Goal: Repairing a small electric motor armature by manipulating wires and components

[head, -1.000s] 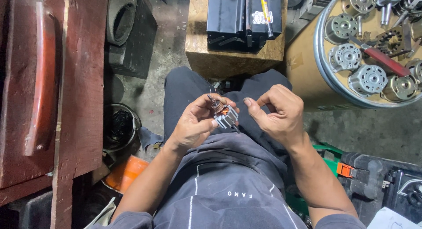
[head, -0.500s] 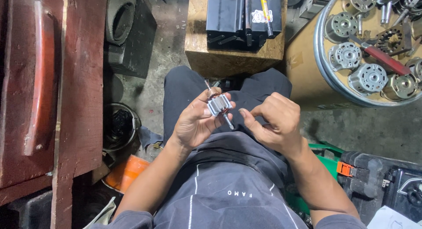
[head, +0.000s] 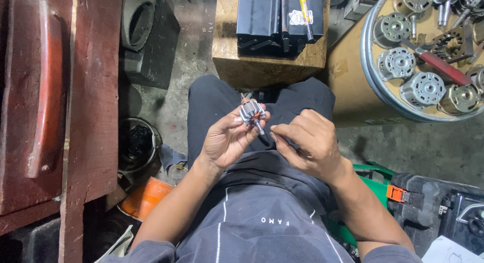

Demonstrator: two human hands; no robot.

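Over my lap, my left hand [head: 227, 139] holds a small motor armature [head: 251, 113] with a grey slotted core, copper winding and a thin steel shaft. The fingers wrap its core and the shaft points down to the right. My right hand [head: 306, 142] sits just to the right, fingers curled, its fingertips close to the shaft's lower end. Whether it pinches anything is hidden by the fingers.
A wooden block [head: 267, 61] ahead of my knees carries black metal parts [head: 280, 16]. At the upper right a round tray [head: 370, 76] holds several small motors and a red-handled tool [head: 443, 66]. Red wooden boards [head: 55, 101] stand left; a black case [head: 443, 212] lies right.
My left hand has turned the armature, so its shaft now points down-right toward my right hand. My right hand has drawn in closer with fingers curled.
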